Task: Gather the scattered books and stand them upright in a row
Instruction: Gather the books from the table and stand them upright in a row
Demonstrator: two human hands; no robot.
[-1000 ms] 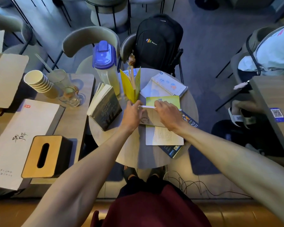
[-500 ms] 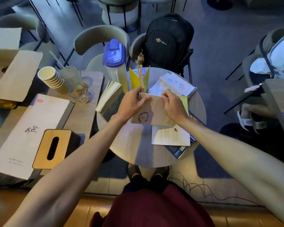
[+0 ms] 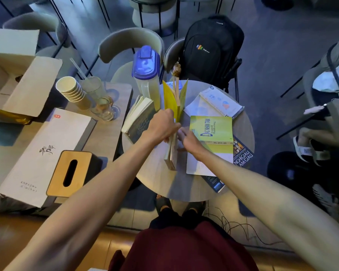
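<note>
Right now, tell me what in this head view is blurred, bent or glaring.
Head view: wide-angle distortion splays both forearms outward and curves the round table; the left hand and right hand are slightly motion-smeared around the upright cream book; lighting is dim and bluish, with soft glare on the pitcher's blue lid; the yellow-green book title stays readable.

Round tabletop (image 3: 160, 180). Landmark: jug (image 3: 147, 79), at the far edge. Just right of the jug: yellow book (image 3: 171, 101), standing, fanned open. Just in front of the jug: dark book (image 3: 139, 122), leaning. Right of the jug: white booklet (image 3: 219, 101), green book (image 3: 213, 130), blue book (image 3: 243, 153) underneath, all flat. Beige book (image 3: 171, 153) stands on edge, centre.
</note>
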